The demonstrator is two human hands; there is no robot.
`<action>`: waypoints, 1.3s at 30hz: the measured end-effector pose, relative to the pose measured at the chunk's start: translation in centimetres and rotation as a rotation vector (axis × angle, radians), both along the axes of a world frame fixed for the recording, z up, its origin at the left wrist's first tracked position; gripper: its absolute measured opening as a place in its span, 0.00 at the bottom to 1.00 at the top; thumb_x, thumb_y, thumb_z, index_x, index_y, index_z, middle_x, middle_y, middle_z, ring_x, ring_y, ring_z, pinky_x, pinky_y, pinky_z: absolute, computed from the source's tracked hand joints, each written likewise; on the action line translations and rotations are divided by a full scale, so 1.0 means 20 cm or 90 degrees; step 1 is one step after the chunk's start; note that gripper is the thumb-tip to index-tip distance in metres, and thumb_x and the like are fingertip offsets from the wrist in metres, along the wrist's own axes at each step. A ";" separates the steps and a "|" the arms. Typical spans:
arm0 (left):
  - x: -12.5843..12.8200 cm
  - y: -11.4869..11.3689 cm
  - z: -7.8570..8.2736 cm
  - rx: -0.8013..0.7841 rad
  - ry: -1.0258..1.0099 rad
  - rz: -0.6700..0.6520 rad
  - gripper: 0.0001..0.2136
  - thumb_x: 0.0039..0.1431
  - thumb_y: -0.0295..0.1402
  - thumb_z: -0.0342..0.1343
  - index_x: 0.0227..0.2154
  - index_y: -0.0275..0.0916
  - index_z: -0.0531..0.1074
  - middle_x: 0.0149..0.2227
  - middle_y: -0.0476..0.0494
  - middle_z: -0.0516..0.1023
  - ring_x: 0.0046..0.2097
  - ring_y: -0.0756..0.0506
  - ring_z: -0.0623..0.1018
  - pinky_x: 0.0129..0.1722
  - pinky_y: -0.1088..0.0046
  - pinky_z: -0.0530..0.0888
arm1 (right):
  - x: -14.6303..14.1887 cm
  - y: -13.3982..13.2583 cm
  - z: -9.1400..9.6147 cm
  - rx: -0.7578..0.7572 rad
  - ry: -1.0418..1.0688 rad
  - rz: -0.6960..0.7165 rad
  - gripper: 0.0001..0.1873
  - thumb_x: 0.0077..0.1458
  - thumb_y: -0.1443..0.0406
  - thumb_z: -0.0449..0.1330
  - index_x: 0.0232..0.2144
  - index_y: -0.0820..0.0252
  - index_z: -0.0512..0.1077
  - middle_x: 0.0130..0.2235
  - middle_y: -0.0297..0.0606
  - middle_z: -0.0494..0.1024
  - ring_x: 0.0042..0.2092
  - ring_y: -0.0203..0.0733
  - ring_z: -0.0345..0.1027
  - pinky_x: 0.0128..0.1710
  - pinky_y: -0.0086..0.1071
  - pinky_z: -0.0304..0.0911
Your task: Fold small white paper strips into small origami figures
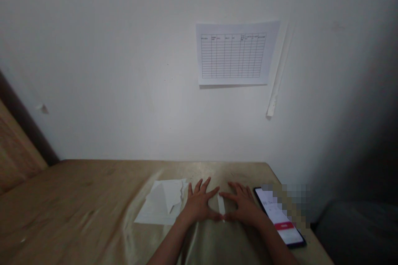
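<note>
A narrow white paper strip (221, 204) lies on the brown covered table between my two hands. My left hand (199, 203) rests to its left with fingers spread; the thumb tip touches the strip's near end and the index finger reaches its far end. From the other side, my right hand (243, 206) does the same, fingers apart, index tip at the far end and thumb at the near end. Both thumb tips nearly meet. Just left of my left hand are white paper sheets (146, 213), the top piece with a torn right edge.
A phone (276, 215) with a lit screen lies right of my right forearm. The table (77, 207) has a wrinkled cover and meets a white wall. A printed table sheet (233, 56) hangs there beside a long white strip (277, 78). Wood (18, 145) stands at far left.
</note>
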State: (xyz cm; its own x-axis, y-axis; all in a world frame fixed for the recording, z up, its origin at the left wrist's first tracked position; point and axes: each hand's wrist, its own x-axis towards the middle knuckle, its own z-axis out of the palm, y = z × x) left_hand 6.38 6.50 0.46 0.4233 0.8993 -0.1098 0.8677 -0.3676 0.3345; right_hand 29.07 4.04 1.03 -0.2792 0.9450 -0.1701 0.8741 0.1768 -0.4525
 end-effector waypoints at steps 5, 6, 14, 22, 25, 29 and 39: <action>0.00 0.00 0.01 -0.004 0.001 -0.004 0.51 0.35 0.67 0.64 0.66 0.68 0.55 0.75 0.49 0.41 0.74 0.26 0.40 0.65 0.30 0.33 | -0.03 0.01 -0.01 -0.001 -0.037 -0.010 0.49 0.41 0.46 0.71 0.64 0.29 0.58 0.74 0.36 0.44 0.74 0.61 0.29 0.68 0.63 0.22; 0.00 0.00 0.00 -0.002 -0.002 -0.004 0.51 0.35 0.66 0.64 0.66 0.68 0.55 0.75 0.48 0.42 0.74 0.26 0.40 0.65 0.30 0.33 | -0.04 0.00 -0.01 0.001 -0.045 -0.013 0.49 0.42 0.47 0.71 0.65 0.28 0.57 0.74 0.36 0.43 0.74 0.61 0.28 0.68 0.63 0.22; 0.01 -0.04 0.00 0.026 -0.042 0.000 0.51 0.38 0.59 0.68 0.67 0.56 0.58 0.74 0.39 0.49 0.73 0.27 0.46 0.67 0.33 0.36 | -0.04 -0.01 -0.03 0.008 -0.076 -0.006 0.47 0.47 0.49 0.68 0.66 0.30 0.54 0.75 0.35 0.41 0.74 0.59 0.27 0.68 0.62 0.20; 0.04 -0.06 0.01 0.060 -0.115 -0.020 0.33 0.35 0.44 0.76 0.50 0.56 0.75 0.70 0.48 0.59 0.70 0.26 0.53 0.63 0.25 0.40 | -0.04 -0.01 -0.05 0.073 0.007 -0.037 0.48 0.41 0.50 0.71 0.64 0.43 0.62 0.73 0.41 0.45 0.73 0.59 0.34 0.69 0.62 0.24; 0.03 -0.05 -0.01 0.075 -0.135 -0.033 0.27 0.36 0.44 0.76 0.44 0.58 0.78 0.68 0.51 0.63 0.69 0.26 0.55 0.63 0.25 0.37 | -0.04 -0.02 -0.05 0.102 0.049 -0.025 0.40 0.40 0.54 0.71 0.57 0.45 0.68 0.72 0.40 0.50 0.72 0.58 0.38 0.69 0.62 0.27; 0.02 -0.04 -0.01 0.091 -0.155 -0.024 0.23 0.37 0.44 0.77 0.41 0.60 0.81 0.64 0.53 0.69 0.68 0.27 0.58 0.63 0.27 0.35 | -0.02 -0.02 -0.04 0.112 0.083 0.005 0.27 0.41 0.57 0.71 0.47 0.45 0.75 0.68 0.36 0.59 0.72 0.58 0.41 0.69 0.61 0.26; 0.01 -0.05 0.03 0.050 -0.171 -0.028 0.18 0.47 0.41 0.72 0.43 0.61 0.81 0.58 0.50 0.75 0.64 0.32 0.63 0.65 0.31 0.36 | 0.00 -0.01 -0.05 0.160 0.164 0.052 0.15 0.52 0.67 0.60 0.40 0.44 0.81 0.53 0.32 0.79 0.66 0.52 0.55 0.69 0.61 0.23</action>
